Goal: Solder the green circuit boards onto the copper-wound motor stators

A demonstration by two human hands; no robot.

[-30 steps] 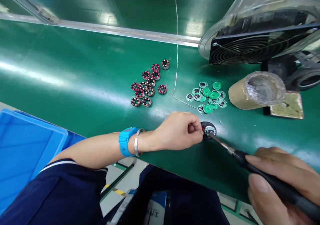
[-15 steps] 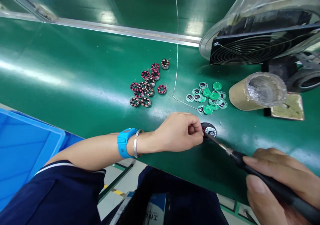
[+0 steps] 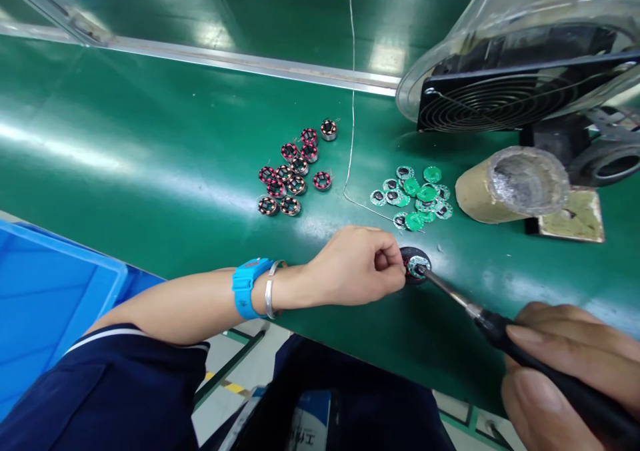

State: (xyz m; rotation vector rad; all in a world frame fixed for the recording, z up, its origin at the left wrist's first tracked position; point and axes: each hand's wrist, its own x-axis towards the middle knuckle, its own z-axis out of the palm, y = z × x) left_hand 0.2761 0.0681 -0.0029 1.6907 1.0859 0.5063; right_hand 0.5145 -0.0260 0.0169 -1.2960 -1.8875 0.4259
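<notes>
My right hand (image 3: 575, 361) grips a soldering iron (image 3: 493, 327) by its black handle. The iron's tip rests at a small round circuit board (image 3: 416, 262), which lies on a black round holder (image 3: 426, 279). My left hand (image 3: 353, 265), with a blue strap and a silver bangle at the wrist, has thumb and forefinger pinched together at the holder's left edge. What those fingers hold, if anything, is hidden. Solder wire (image 3: 352, 131) runs down across the bench and ends near the loose circuit boards (image 3: 427, 193), just beyond the holder.
Several copper-wound motor stators (image 3: 296, 185) lie left of the wire. To the right stand a tan cylindrical container (image 3: 477, 187), a soldering sponge tray (image 3: 575, 219) and a black fan (image 3: 485, 104) in a clear hood. A blue bin (image 3: 55, 291) sits at the bench's left front.
The iron's tip has shifted slightly right, from the board's left edge towards its middle, and my right hand has moved right and down a little. My left hand stays put.
</notes>
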